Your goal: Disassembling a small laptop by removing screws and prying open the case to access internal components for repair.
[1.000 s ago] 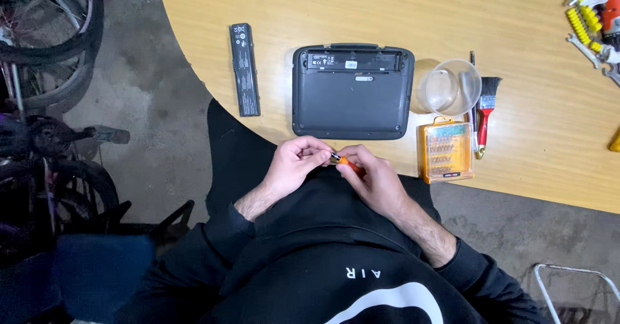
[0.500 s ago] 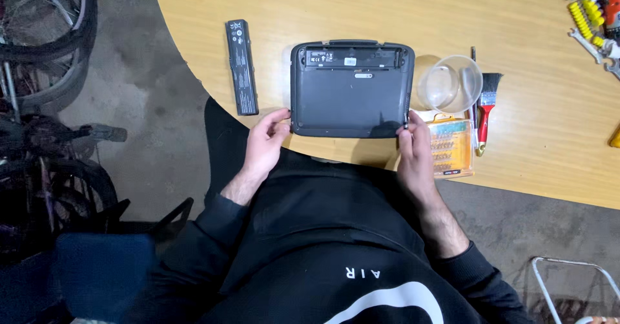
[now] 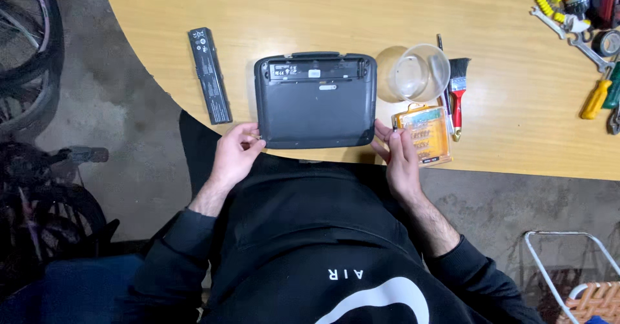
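The small grey laptop (image 3: 315, 99) lies upside down on the wooden table (image 3: 310, 14), close to its near edge and right in front of me. My left hand (image 3: 234, 153) pinches its near left corner with curled fingers. My right hand (image 3: 397, 155) touches the near right corner and seems to pinch a thin screwdriver there too. Just beside that hand sits an orange bit set (image 3: 423, 135), then a clear cup (image 3: 420, 72) and a red brush (image 3: 457, 91). A black battery (image 3: 209, 75) lies left of the laptop.

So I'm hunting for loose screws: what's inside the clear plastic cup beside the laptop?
The clear plastic cup looks empty; only the wooden table shows through its bottom. Tiny screws would be too small to make out. A paintbrush lies beside it, not inside.
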